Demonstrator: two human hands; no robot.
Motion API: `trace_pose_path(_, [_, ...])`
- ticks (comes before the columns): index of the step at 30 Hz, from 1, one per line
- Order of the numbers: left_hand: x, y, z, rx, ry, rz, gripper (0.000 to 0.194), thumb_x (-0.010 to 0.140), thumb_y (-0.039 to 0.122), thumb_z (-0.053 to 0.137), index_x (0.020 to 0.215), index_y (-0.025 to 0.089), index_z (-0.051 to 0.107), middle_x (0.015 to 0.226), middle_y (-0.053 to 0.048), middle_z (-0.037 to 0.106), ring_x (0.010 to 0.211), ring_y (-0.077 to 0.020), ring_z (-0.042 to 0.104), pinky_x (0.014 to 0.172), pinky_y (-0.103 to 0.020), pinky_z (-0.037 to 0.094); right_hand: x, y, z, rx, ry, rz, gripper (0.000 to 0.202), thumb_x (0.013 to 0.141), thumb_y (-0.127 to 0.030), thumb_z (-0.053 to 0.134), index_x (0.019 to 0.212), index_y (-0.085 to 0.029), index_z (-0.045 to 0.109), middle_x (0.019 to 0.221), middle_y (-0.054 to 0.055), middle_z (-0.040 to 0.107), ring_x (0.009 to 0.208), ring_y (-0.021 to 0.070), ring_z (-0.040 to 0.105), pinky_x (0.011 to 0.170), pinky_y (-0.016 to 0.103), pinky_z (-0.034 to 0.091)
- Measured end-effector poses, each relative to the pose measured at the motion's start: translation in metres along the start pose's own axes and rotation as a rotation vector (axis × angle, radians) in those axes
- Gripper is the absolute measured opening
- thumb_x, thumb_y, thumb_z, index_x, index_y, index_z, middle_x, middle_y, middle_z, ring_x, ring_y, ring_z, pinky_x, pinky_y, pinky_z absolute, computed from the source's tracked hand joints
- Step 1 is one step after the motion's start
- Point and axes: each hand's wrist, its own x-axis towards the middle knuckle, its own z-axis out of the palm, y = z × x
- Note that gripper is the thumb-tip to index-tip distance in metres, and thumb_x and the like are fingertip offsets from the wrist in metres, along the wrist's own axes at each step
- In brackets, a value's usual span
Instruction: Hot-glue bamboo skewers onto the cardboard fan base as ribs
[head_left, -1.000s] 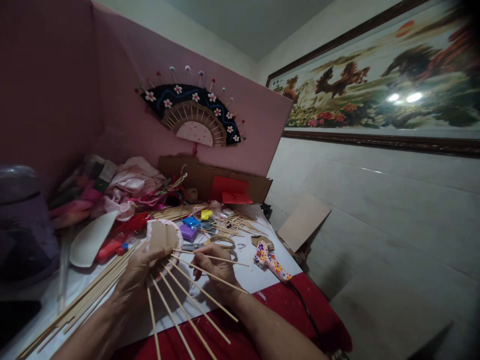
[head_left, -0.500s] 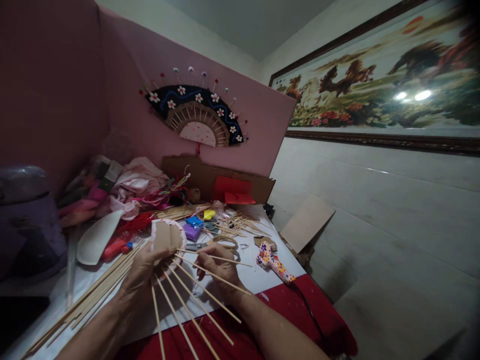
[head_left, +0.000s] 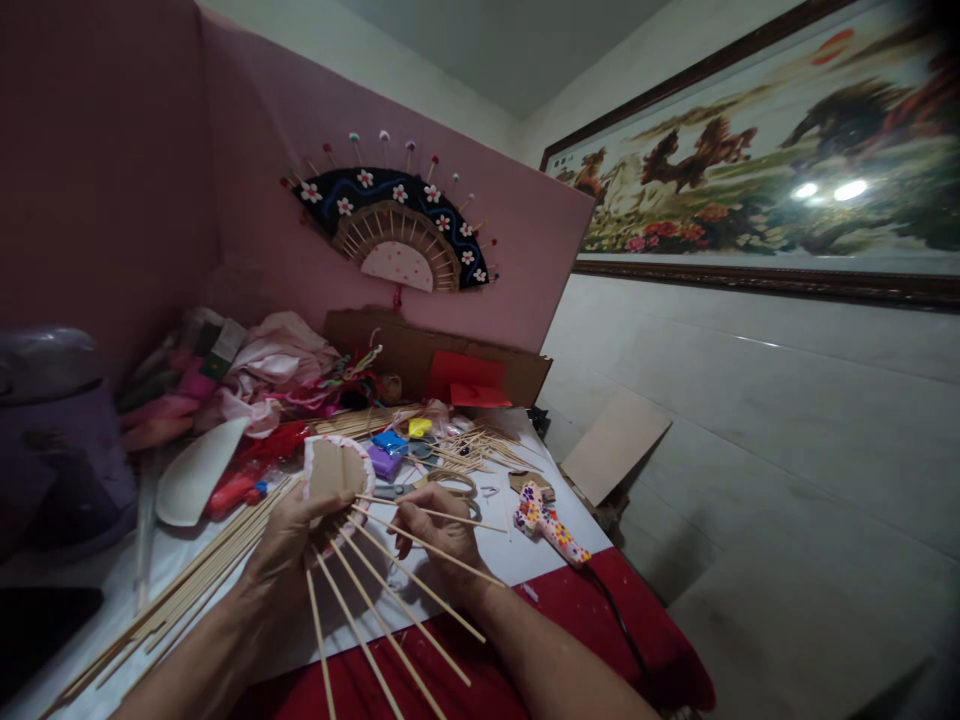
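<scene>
My left hand (head_left: 289, 535) grips a half-round cardboard piece (head_left: 336, 470) with a pale, pink-marked rim. Several thin wooden sticks (head_left: 420, 570) spread out from it like fan ribs, toward me and to the right. The fingers of my right hand (head_left: 435, 525) are pinched around the uppermost stick (head_left: 469, 520), near the cardboard. Scissors (head_left: 450, 485) with yellowish handles lie on the white sheet just behind my right hand. A flowered glue gun (head_left: 547, 525) rests to the right of that hand.
Long sticks (head_left: 187, 590) lie at the left, beside a white curved piece (head_left: 199, 475) and a purple container (head_left: 67, 440). Short sticks (head_left: 480, 447) and clay packets (head_left: 386, 460) sit further back. A decorated fan (head_left: 401, 215) hangs on the pink board (head_left: 510, 240).
The view has shifted very slightly. Both hands, the cardboard piece and the sticks keep nearly the same positions, with the same grips.
</scene>
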Motion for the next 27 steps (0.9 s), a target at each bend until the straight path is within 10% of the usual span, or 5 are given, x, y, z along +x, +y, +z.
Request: trace_pose_path(27, [0.0023, -0.0044, 0.0001, -0.018, -0.031, 0.062, 0.038, 0.053, 0.007, 0.068, 0.089, 0.013, 0.06, 0.055, -0.001, 0.063, 0.043, -0.0148, 0.058, 0.042, -0.025, 0.049, -0.0016, -0.007, 0.0028, -0.089, 0.024, 0.01, 0.021, 0.08, -0.038, 0.062, 0.08, -0.017, 0.061, 0.061, -0.002, 0.062, 0.046, 0.0089, 0.055, 0.045, 0.021, 0.046])
